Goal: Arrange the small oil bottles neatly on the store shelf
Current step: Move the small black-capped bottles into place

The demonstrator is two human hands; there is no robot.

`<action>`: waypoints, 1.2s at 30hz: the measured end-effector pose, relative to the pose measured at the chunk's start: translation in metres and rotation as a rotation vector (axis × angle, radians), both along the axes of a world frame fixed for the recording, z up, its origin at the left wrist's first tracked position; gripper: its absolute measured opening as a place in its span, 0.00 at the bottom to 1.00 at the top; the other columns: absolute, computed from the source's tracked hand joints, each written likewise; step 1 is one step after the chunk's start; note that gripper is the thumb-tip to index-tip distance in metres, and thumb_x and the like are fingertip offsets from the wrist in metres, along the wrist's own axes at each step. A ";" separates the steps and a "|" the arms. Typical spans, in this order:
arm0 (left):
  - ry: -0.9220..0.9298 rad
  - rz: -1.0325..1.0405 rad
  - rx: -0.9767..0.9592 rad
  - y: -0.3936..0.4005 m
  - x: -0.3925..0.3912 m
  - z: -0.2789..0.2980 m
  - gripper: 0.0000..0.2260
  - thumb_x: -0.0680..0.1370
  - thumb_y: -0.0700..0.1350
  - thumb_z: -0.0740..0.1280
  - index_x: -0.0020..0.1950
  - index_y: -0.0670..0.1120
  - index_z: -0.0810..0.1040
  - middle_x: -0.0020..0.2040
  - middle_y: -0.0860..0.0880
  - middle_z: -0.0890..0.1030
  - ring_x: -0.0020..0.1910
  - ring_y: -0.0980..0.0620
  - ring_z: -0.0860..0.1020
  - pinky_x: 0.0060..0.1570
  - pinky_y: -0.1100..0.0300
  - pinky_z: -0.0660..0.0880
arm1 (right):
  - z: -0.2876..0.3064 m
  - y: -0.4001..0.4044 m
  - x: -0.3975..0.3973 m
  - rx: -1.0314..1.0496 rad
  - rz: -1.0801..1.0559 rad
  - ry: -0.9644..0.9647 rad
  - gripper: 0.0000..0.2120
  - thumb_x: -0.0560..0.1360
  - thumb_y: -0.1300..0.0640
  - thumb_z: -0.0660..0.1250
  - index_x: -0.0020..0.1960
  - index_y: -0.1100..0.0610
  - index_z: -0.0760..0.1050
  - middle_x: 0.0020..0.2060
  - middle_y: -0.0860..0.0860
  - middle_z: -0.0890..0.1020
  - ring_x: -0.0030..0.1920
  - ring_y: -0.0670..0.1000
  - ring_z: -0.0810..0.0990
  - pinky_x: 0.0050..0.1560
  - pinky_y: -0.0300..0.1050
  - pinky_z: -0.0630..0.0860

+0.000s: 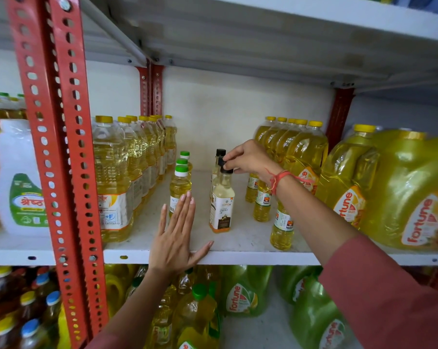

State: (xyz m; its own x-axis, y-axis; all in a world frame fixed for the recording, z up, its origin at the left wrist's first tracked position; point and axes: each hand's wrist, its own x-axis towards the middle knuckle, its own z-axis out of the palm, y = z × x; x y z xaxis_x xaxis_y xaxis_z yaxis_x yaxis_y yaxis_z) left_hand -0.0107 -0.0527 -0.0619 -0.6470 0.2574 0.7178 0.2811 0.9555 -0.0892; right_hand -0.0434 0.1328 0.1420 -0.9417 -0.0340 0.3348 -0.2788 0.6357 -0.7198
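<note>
I have my left hand (174, 238) flat and open on the white shelf (238, 256), palm down, thumb splayed along the front lip, holding nothing. Its fingertips (185, 199) reach the base of the front green-capped bottle (179, 187). My right hand (250, 158) reaches in from the right, fingers pinched round the black cap of a bottle in the middle row; a red thread bracelet (279, 178) sits on that wrist.

The free room is the bare strip of shelf between the green-capped row and the black-capped row, running from the front lip to the back wall. A second bare strip lies between the black-capped row and the small yellow bottles further right. The red slotted upright (62, 157) bounds the bay at front left, and the upper shelf (263, 46) closes it overhead.

Counted: three green-capped small bottles in a file going back. Three black-capped bottles, the front coconut oil bottle (221, 210) standing upright near the front, two behind it. At least four small yellow oil bottles (282, 229) on the right, partly hidden by my forearm, so I cannot fix the number. The tall yellow-capped bottles (112, 177) line the left side in a deep row, roughly seven. Five jugs (306, 152) with yellow caps stand at back right, and two big Fortune jugs (401, 192) sit beyond.
</note>
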 end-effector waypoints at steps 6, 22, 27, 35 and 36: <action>0.001 -0.001 0.012 0.000 0.000 0.001 0.43 0.80 0.69 0.47 0.80 0.36 0.55 0.82 0.39 0.54 0.81 0.44 0.51 0.78 0.45 0.37 | -0.013 -0.003 -0.007 0.004 -0.065 0.066 0.19 0.61 0.54 0.81 0.49 0.58 0.84 0.48 0.58 0.86 0.47 0.56 0.86 0.48 0.52 0.84; 0.012 -0.038 0.017 0.001 0.003 0.001 0.54 0.72 0.78 0.53 0.80 0.35 0.54 0.82 0.39 0.54 0.81 0.44 0.51 0.79 0.44 0.41 | -0.029 0.005 0.001 -0.145 -0.108 0.172 0.21 0.57 0.53 0.83 0.45 0.60 0.86 0.43 0.56 0.88 0.43 0.52 0.86 0.49 0.52 0.83; -0.071 -0.047 0.003 0.001 0.007 0.004 0.61 0.67 0.82 0.55 0.81 0.35 0.50 0.82 0.39 0.52 0.81 0.44 0.49 0.79 0.45 0.40 | -0.027 0.011 0.025 -0.177 -0.070 0.189 0.19 0.60 0.56 0.82 0.48 0.62 0.85 0.43 0.56 0.88 0.40 0.50 0.86 0.40 0.41 0.85; -0.127 -0.040 0.015 0.002 0.009 0.007 0.61 0.67 0.82 0.54 0.81 0.35 0.50 0.82 0.39 0.51 0.81 0.44 0.49 0.78 0.46 0.38 | -0.028 0.015 0.046 -0.168 -0.026 0.227 0.17 0.62 0.58 0.81 0.48 0.64 0.85 0.42 0.57 0.87 0.36 0.45 0.84 0.31 0.30 0.80; -0.126 -0.041 0.015 0.002 0.009 0.007 0.61 0.67 0.82 0.54 0.81 0.35 0.50 0.82 0.39 0.51 0.81 0.44 0.49 0.78 0.46 0.38 | -0.028 0.015 0.047 -0.166 -0.023 0.233 0.17 0.62 0.58 0.81 0.48 0.64 0.85 0.42 0.57 0.87 0.36 0.45 0.85 0.32 0.31 0.81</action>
State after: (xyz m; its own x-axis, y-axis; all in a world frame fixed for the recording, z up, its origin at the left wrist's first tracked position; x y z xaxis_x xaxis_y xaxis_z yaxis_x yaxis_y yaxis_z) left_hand -0.0016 -0.0503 -0.0552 -0.7211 0.2753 0.6357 0.3282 0.9439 -0.0366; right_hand 0.0040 0.1475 0.1138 -0.8388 0.0600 0.5411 -0.4352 0.5231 -0.7328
